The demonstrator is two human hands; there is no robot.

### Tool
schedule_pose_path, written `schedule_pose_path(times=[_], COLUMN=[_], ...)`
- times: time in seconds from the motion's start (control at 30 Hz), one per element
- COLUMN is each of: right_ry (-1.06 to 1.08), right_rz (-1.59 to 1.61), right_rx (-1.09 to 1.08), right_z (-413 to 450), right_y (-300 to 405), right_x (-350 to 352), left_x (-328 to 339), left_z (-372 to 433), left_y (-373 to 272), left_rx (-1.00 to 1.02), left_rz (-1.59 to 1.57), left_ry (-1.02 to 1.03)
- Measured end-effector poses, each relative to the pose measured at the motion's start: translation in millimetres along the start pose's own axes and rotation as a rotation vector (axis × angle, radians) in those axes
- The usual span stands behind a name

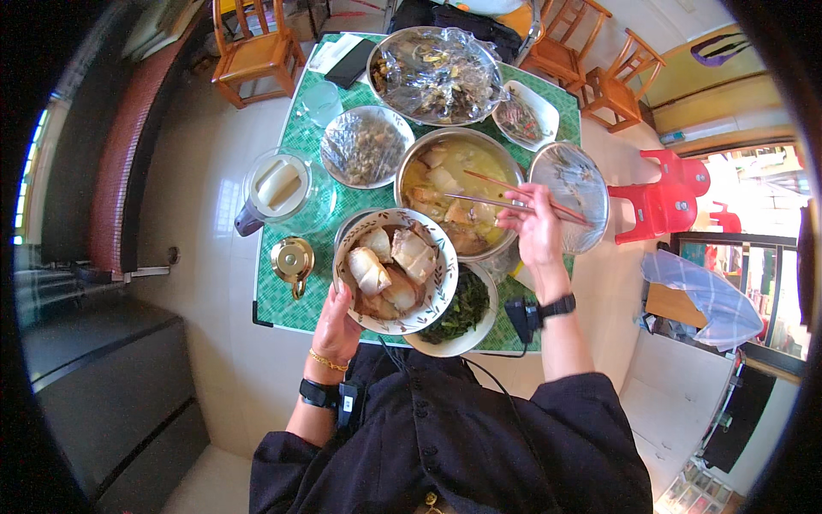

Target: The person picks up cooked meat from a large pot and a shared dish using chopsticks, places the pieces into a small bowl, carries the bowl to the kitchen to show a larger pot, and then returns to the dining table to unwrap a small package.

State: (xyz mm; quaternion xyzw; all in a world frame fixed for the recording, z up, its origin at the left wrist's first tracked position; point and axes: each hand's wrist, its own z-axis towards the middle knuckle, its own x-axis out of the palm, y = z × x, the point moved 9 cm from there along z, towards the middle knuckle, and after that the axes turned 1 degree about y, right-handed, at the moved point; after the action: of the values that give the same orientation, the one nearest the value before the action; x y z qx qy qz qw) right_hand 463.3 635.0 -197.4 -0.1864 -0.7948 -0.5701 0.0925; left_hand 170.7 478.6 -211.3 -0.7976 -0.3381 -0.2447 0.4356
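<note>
My left hand [337, 327] grips the lower left rim of a white bowl with a leaf pattern [443, 283], held tilted above the table. Several pale chunks of cooked meat [411, 254] lie inside it in brownish liquid. In my right hand [538, 225] is a pair of chopsticks [478, 200], tips apart and with nothing between them. They reach over a steel pot [399, 168] of yellowish broth with more chunks in it. The bowl covers the pot's lower left edge. Partly beneath the bowl stands a dish of dark cooked greens [469, 305].
A large basin under plastic film [437, 74], a film-covered bowl [367, 146] and an oblong white dish [526, 115] stand farther back. Left are a lidded clear jug [279, 186], a gold-coloured lidded pot [292, 258] and a cup [322, 103]. A round, shiny lid or plate [571, 186] sits right.
</note>
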Motion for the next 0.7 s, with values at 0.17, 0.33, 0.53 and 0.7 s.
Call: schedule_pose_path(times=[0.17,0.33,0.53,0.7], right_ry=[-0.039,-0.256,-0.359,-0.472], right_rz=[-0.033,-0.018,0.167,0.381], right_rx=[0.084,0.012,0.059,0.058], right_z=[53,48,43,20], right_y=[-54,-45,-58,-55], right_x=[-7,-22,-51,-78], left_x=[3,-1,0,0], left_z=[0,-4,-1,1], left_y=[0,-2,-1,0], left_rx=[0.003,0.015,-0.002,0.000], left_rz=[-0.005,0.027,0.040,0.045], left_ry=[-0.004,-0.012,-0.023,0.007])
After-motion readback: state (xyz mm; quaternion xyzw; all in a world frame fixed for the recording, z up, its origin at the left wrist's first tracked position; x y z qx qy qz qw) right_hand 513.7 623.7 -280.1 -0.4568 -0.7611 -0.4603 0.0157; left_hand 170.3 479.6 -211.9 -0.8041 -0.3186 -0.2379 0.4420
